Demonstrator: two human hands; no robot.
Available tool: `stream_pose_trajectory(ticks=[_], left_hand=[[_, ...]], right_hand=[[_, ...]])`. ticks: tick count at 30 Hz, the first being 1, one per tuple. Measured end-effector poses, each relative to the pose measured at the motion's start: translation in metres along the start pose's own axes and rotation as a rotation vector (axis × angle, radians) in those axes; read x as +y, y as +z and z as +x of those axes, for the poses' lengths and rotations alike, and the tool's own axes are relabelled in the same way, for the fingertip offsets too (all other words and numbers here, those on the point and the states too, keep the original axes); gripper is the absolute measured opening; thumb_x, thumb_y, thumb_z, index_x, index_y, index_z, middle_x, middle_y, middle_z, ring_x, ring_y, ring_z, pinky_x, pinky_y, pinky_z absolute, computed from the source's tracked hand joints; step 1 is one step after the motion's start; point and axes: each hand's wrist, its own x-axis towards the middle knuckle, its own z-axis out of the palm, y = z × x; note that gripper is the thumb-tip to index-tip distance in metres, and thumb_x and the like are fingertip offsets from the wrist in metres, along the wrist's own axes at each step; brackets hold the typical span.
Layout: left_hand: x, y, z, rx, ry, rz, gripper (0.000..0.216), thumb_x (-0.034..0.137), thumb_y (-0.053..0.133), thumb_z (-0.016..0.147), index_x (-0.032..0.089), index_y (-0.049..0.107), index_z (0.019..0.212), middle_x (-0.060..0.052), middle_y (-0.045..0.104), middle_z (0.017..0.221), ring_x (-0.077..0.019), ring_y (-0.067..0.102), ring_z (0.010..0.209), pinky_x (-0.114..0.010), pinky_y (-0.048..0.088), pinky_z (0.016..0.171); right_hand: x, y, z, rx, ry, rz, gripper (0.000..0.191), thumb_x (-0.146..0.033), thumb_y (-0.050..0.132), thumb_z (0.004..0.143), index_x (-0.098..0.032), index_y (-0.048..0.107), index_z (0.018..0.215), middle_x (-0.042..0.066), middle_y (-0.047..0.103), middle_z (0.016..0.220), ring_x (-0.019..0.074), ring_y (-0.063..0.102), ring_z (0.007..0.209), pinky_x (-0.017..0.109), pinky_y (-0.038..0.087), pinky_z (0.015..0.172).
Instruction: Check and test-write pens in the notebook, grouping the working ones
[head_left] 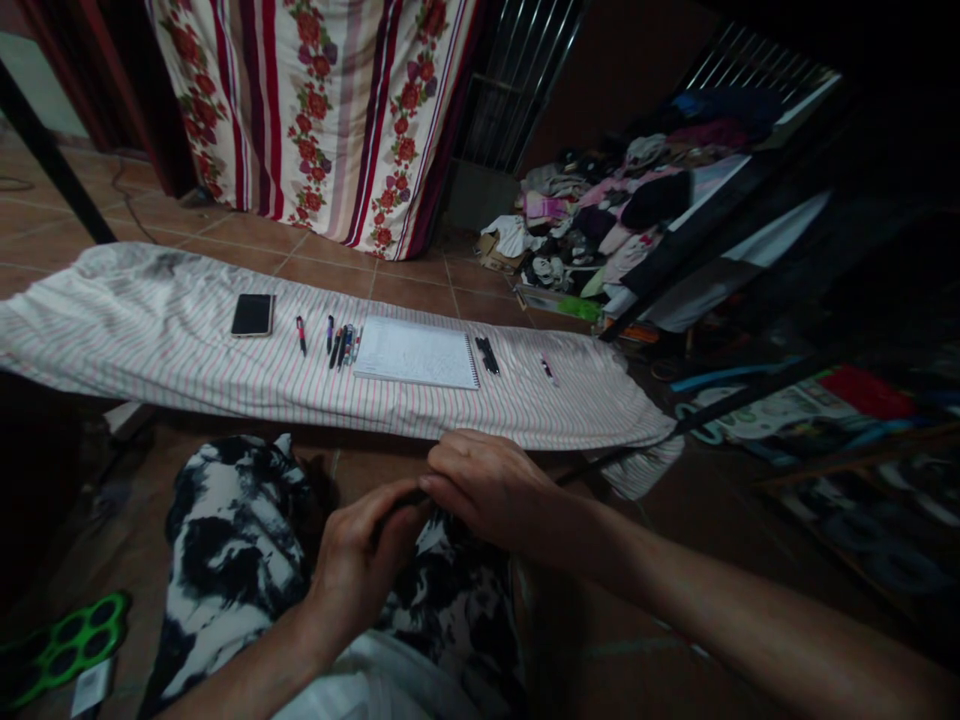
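Together, both hands meet above the lap, just in front of the tabletop (pixel 187 365). The left hand (pixel 358 550) curls with its thumb toward the right hand (pixel 487 485), whose fingers are bent and close together; whether either is clamped on anything I cannot tell, as the space between them is too dim. Nearest them, the notebook (pixel 416 352) lies flat on the striped cloth, its spiral at the right edge. Pens (pixel 343 346) lie in a cluster just left of it, with a red pen (pixel 301 336) and the phone (pixel 253 315) farther left. Right of the spiral are black pens (pixel 487 355), then a pink-and-white pen (pixel 550 371). Patterned trousers (pixel 229 560) show below the hands.
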Motion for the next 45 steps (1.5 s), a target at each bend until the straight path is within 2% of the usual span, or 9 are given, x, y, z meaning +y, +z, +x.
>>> stream_pose_trajectory(ticks=[5,8,17,22,25,30,34,38,45], left_hand=[[0.0,-0.001,0.001,0.055,0.163,0.141,0.023,0.017,0.045,0.086,0.02,0.059,0.104,-0.003,0.07,0.094,-0.013,0.066,0.083,-0.019,0.05,0.071],[0.003,-0.002,0.004,0.068,0.229,0.243,0.02,0.019,0.045,0.086,0.018,0.059,0.101,-0.004,0.07,0.087,-0.0129,0.065,0.075,-0.02,0.049,0.066],[0.008,-0.003,0.009,0.192,0.403,0.542,0.025,0.02,0.041,0.088,0.015,0.06,0.104,0.001,0.057,0.056,-0.0103,0.055,0.049,-0.02,0.04,0.049],[0.0,0.0,0.007,0.152,0.291,0.386,0.029,0.021,0.042,0.088,0.016,0.06,0.109,-0.001,0.063,0.065,-0.01,0.06,0.056,-0.018,0.046,0.056],[-0.003,0.003,0.006,0.086,0.17,0.177,0.031,0.02,0.042,0.088,0.019,0.06,0.113,-0.005,0.069,0.084,-0.0114,0.064,0.073,-0.019,0.049,0.067],[0.002,0.002,0.01,0.028,-0.158,-0.169,0.031,0.03,0.049,0.084,0.02,0.064,0.109,-0.006,0.067,0.108,-0.0191,0.062,0.097,-0.029,0.05,0.082],[0.009,-0.004,0.017,-0.059,-0.419,-0.405,0.043,0.04,0.055,0.078,0.014,0.063,0.11,-0.006,0.07,0.079,-0.0175,0.063,0.069,-0.025,0.049,0.056],[0.011,-0.007,0.019,-0.096,-0.568,-0.553,0.055,0.045,0.06,0.073,0.009,0.059,0.114,0.004,0.052,0.05,-0.0081,0.042,0.042,-0.019,0.032,0.04],[0.018,-0.006,0.017,-0.152,-0.615,-0.68,0.051,0.053,0.063,0.067,0.012,0.06,0.098,0.008,0.039,0.047,-0.0054,0.031,0.039,-0.017,0.023,0.037]], right_hand=[[-0.003,0.004,-0.004,-0.009,0.113,0.071,0.026,-0.03,0.035,0.092,-0.018,0.052,0.077,0.0,0.056,0.074,0.0118,0.049,0.069,0.025,0.031,0.065],[-0.006,0.005,-0.001,-0.074,0.224,0.17,0.035,-0.03,0.032,0.093,-0.017,0.051,0.067,-0.003,0.048,0.06,0.0094,0.042,0.056,0.025,0.027,0.056],[0.0,0.012,0.008,-0.294,0.595,0.85,0.051,-0.052,0.033,0.087,-0.016,0.047,0.054,-0.005,0.034,0.05,0.0059,0.026,0.045,0.024,0.02,0.044],[-0.001,0.015,0.01,-0.233,0.575,0.947,0.052,-0.056,0.031,0.086,-0.016,0.043,0.054,-0.005,0.034,0.051,0.0066,0.028,0.046,0.024,0.022,0.045],[-0.003,0.012,0.013,-0.246,0.6,0.921,0.052,-0.053,0.029,0.088,-0.017,0.041,0.052,-0.005,0.034,0.049,0.007,0.028,0.045,0.024,0.024,0.045],[0.0,0.005,0.013,-0.093,0.448,0.588,0.044,-0.042,0.029,0.091,-0.018,0.055,0.066,0.0,0.051,0.061,0.0114,0.047,0.057,0.025,0.037,0.056],[0.007,0.001,0.007,0.109,0.111,0.361,0.02,-0.029,0.047,0.088,-0.015,0.057,0.097,0.007,0.06,0.092,0.0164,0.053,0.087,0.03,0.041,0.079],[0.012,-0.006,0.003,0.006,-0.112,0.235,0.019,-0.014,0.042,0.089,-0.015,0.058,0.099,0.007,0.06,0.092,0.016,0.052,0.088,0.028,0.042,0.077],[0.009,-0.022,0.002,-0.121,-0.183,0.005,0.018,-0.007,0.043,0.085,-0.015,0.058,0.092,0.005,0.057,0.085,0.0149,0.049,0.08,0.026,0.039,0.069]])
